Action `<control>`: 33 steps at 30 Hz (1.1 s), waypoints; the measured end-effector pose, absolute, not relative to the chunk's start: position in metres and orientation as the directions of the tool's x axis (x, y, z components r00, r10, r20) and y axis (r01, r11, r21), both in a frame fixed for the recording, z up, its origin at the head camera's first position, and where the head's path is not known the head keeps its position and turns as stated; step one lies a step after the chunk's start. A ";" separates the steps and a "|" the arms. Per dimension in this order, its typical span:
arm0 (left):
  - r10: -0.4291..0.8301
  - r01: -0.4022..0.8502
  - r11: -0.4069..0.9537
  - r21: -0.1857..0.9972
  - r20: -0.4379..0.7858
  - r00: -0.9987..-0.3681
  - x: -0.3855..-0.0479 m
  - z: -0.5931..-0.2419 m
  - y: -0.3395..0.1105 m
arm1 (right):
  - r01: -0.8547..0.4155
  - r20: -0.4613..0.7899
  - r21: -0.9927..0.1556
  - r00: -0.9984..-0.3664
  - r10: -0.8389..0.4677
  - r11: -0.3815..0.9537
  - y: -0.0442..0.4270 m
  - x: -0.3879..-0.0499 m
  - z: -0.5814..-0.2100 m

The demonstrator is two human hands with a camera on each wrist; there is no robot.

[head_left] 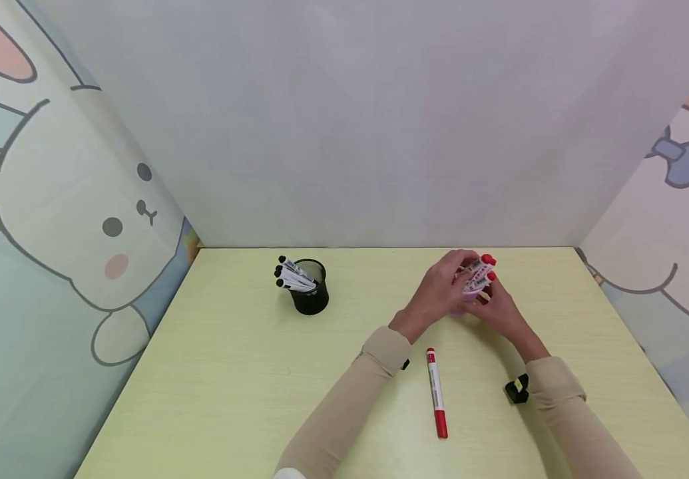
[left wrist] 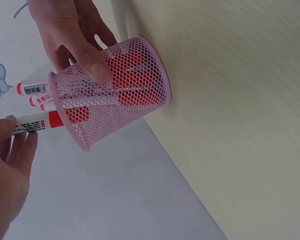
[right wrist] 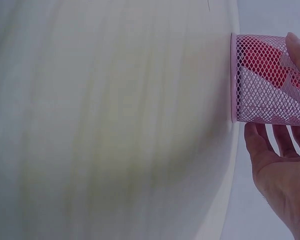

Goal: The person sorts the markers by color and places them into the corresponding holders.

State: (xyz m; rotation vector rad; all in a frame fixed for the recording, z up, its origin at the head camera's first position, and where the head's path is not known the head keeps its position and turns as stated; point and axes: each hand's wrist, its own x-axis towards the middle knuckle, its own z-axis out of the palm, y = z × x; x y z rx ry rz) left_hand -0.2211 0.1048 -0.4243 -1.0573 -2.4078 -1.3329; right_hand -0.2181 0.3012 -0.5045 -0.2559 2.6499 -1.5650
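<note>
A pink mesh pen cup (left wrist: 115, 117) holds several red-capped markers (left wrist: 135, 77). My right hand (head_left: 502, 313) grips the cup from the side, its thumb lying across the mesh in the left wrist view. My left hand (head_left: 437, 293) reaches over from the other side. Its fingers pinch the white barrel of a marker (left wrist: 32, 123), whose red end sits inside the cup's rim. In the right wrist view, the cup's base (right wrist: 234, 77) is near the tabletop; whether it touches is unclear. Another red marker (head_left: 436, 392) lies on the table between the forearms.
A black mesh pen cup (head_left: 311, 303) with several black-capped markers (head_left: 296, 276) stands left of the hands. The pale yellow table (head_left: 212, 372) meets a grey back wall (head_left: 380, 133), with cartoon-printed panels (head_left: 68, 219) at both sides.
</note>
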 end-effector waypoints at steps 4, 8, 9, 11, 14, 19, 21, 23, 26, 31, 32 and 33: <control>0.516 0.670 0.377 0.640 0.455 -0.726 -0.222 -0.429 0.106 | -0.141 0.060 -0.871 -0.981 -0.183 0.471 0.302 -0.218 -0.506; 0.523 0.675 0.408 0.615 0.449 -0.725 -0.222 -0.431 0.107 | -0.143 0.061 -0.866 -0.981 -0.183 0.480 0.302 -0.218 -0.506; 0.523 0.674 0.416 0.610 0.446 -0.726 -0.223 -0.432 0.107 | -0.142 0.061 -0.865 -0.982 -0.181 0.481 0.302 -0.218 -0.506; 0.525 0.671 0.436 0.599 0.437 -0.731 -0.224 -0.433 0.108 | -0.141 0.061 -0.864 -0.982 -0.178 0.484 0.302 -0.218 -0.506; 0.528 0.657 0.469 0.591 0.408 -0.745 -0.224 -0.434 0.110 | -0.138 0.061 -0.865 -0.983 -0.173 0.482 0.303 -0.218 -0.505; 0.531 0.616 0.536 0.577 0.336 -0.778 -0.222 -0.434 0.113 | -0.143 0.066 -0.868 -0.982 -0.176 0.475 0.303 -0.219 -0.504; 0.534 0.608 0.556 0.567 0.317 -0.784 -0.223 -0.434 0.115 | -0.151 0.074 -0.867 -0.981 -0.177 0.476 0.303 -0.219 -0.505; 0.538 0.605 0.568 0.558 0.304 -0.786 -0.223 -0.433 0.116 | -0.154 0.079 -0.868 -0.981 -0.176 0.473 0.303 -0.220 -0.506; 0.546 0.605 0.590 0.536 0.288 -0.787 -0.224 -0.434 0.117 | -0.149 0.074 -0.868 -0.982 -0.172 0.474 0.303 -0.220 -0.508; 0.547 0.595 0.632 0.496 0.258 -0.796 -0.225 -0.435 0.118 | -0.123 0.048 -0.869 -0.985 -0.164 0.479 0.302 -0.221 -0.508; 0.548 0.594 0.639 0.489 0.253 -0.797 -0.225 -0.435 0.118 | -0.120 0.046 -0.868 -0.986 -0.162 0.483 0.302 -0.221 -0.508; 0.551 0.595 0.647 0.476 0.247 -0.797 -0.225 -0.435 0.118 | -0.118 0.045 -0.868 -0.986 -0.160 0.483 0.302 -0.221 -0.508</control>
